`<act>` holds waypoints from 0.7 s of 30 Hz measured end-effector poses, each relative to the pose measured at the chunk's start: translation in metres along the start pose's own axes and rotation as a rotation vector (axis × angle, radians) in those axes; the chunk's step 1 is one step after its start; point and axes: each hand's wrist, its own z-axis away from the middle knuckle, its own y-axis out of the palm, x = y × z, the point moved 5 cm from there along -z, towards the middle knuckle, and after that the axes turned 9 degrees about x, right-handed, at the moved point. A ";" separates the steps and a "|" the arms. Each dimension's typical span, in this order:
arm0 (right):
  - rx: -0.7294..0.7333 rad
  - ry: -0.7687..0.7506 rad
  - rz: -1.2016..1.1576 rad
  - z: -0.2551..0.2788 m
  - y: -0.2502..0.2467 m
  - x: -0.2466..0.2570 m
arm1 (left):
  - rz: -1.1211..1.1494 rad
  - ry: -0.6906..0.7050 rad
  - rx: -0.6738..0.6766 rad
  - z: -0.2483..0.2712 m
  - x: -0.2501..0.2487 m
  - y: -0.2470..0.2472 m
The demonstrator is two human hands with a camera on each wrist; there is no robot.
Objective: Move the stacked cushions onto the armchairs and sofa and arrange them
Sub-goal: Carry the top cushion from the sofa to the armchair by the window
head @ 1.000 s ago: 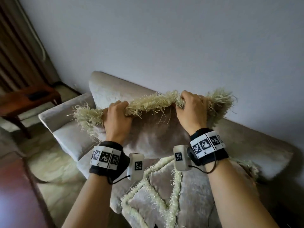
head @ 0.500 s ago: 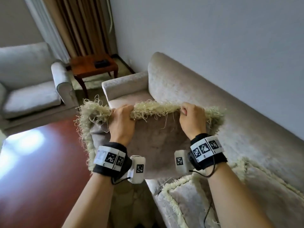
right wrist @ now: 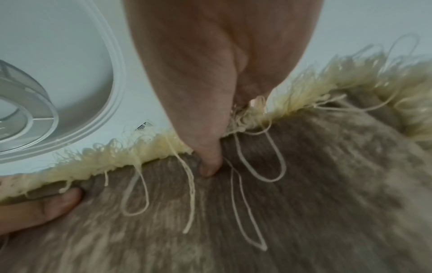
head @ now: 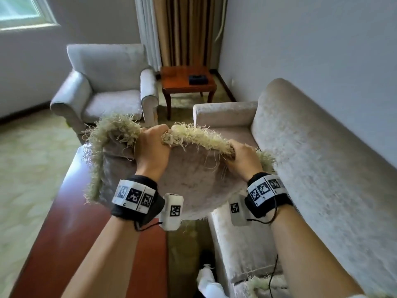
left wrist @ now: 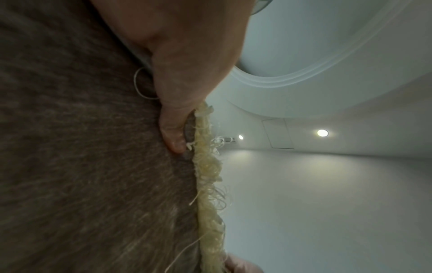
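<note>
Now we carry one cushion (head: 193, 186), left hand (head: 151, 148) and right hand (head: 242, 159) gripping its fringe (mid-air); next, the armchair (head: 103, 89)

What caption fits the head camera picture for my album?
Both hands, left and right, carry a fringed cushion toward the empty armchair.

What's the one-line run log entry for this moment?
held: fringed cushion | left hand: grips top edge | right hand: grips top edge | cushion: in the air | ahead: armchair, seat bare | sofa: right
</note>
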 end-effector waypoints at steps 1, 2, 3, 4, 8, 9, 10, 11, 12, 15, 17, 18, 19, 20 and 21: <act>-0.013 -0.011 0.007 -0.015 0.002 0.008 | -0.006 -0.016 -0.013 -0.008 0.010 -0.001; -0.026 -0.019 0.007 -0.029 0.004 0.015 | -0.006 -0.030 -0.026 -0.016 0.021 -0.002; -0.040 -0.028 0.000 -0.045 0.006 0.023 | 0.001 -0.042 -0.041 -0.025 0.030 -0.004; -0.050 -0.040 -0.013 -0.061 0.009 0.029 | 0.004 -0.052 -0.060 -0.035 0.041 -0.004; -0.055 -0.066 -0.060 -0.132 0.020 0.045 | 0.030 -0.115 -0.130 -0.082 0.080 0.006; -0.052 -0.072 -0.061 -0.153 0.022 0.045 | 0.039 -0.130 -0.131 -0.096 0.090 0.012; -0.046 -0.075 -0.059 -0.174 0.024 0.045 | 0.043 -0.151 -0.129 -0.111 0.101 0.020; -0.042 -0.076 -0.057 -0.196 0.027 0.044 | 0.045 -0.175 -0.122 -0.126 0.111 0.027; -0.041 -0.073 -0.054 -0.218 0.028 0.042 | 0.053 -0.198 -0.115 -0.142 0.119 0.035; -0.027 -0.052 -0.065 -0.280 0.026 0.033 | 0.071 -0.222 -0.110 -0.190 0.129 0.055; -0.024 -0.051 -0.071 -0.317 0.019 0.028 | 0.065 -0.223 -0.104 -0.223 0.135 0.067; -0.032 -0.052 -0.072 -0.333 0.014 0.026 | 0.053 -0.217 -0.094 -0.239 0.138 0.074; -0.040 -0.053 -0.069 -0.347 0.010 0.024 | 0.034 -0.217 -0.084 -0.255 0.142 0.080; -0.044 -0.052 -0.067 -0.362 0.007 0.022 | 0.007 -0.222 -0.075 -0.270 0.146 0.085; -0.046 -0.047 -0.069 -0.376 0.004 0.019 | -0.010 -0.222 -0.069 -0.285 0.149 0.089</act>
